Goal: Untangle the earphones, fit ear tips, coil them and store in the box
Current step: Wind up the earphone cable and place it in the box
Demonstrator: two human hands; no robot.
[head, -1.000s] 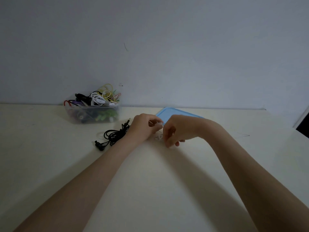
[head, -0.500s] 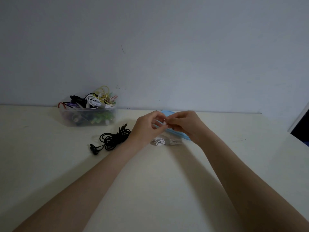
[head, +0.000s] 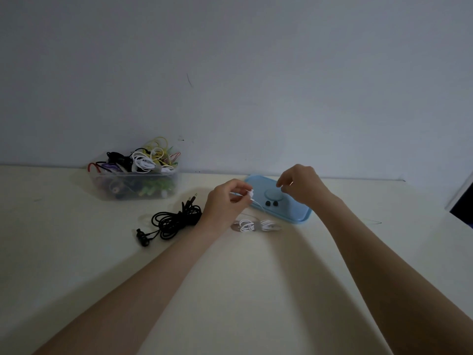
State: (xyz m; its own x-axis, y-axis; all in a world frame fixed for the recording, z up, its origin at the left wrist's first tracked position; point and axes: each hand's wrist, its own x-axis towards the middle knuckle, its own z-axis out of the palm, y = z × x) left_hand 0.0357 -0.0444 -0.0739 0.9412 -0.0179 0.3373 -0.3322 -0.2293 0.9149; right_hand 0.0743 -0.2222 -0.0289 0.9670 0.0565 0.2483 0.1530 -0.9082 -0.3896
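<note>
My left hand (head: 226, 201) pinches a white earbud (head: 251, 193) just above the table, and its thin cable drops to the coiled white earphones (head: 256, 224) lying below. My right hand (head: 300, 187) hovers over the blue lid (head: 294, 213) with thumb and fingers curled together; I cannot make out anything between them. Two black ear tips (head: 271, 203) rest on the lid. Left of my left wrist lies a bundle of black earphones (head: 174, 221). The clear box (head: 133, 188), piled with coloured earphones, stands at the back left by the wall.
The pale table (head: 230, 290) runs up to a grey wall. Its right edge (head: 458, 219) drops off beside a dark gap. A thin wire (head: 373, 221) lies on the table to the right of the lid.
My hands were joined at the earbud half a second ago. My right hand has since drawn away to the right, over the lid, while my left keeps the earbud.
</note>
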